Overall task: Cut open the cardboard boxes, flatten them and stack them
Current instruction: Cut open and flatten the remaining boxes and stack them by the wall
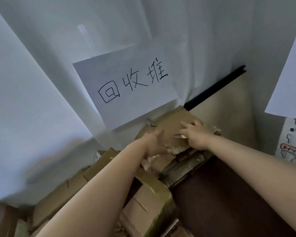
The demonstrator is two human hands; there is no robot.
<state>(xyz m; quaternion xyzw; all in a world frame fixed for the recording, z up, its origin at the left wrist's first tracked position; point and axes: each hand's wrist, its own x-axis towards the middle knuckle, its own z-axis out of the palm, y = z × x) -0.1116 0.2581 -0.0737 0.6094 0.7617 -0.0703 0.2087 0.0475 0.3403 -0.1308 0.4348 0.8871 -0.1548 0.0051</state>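
- A flattened cardboard piece (174, 127) lies on top of a pile of flattened boxes (149, 199), its far edge against the white wall, just under the handwritten paper sign (126, 89).
- The right hand (195, 135) presses flat on the piece's right side, fingers spread and straight; a small pale object sits under the thumb, too blurred to name.
- The left hand (154, 144) rests at the piece's near left edge; the picture is too blurred here to tell whether its fingers curl round the edge or lie flat.
- The pile runs along the foot of the wall toward the near left, with torn, crumpled edges showing.
- A black strip (215, 88) lines the wall base right of the pile, above tan floor (229, 113).
- A second white sheet (290, 74) hangs at the far right.
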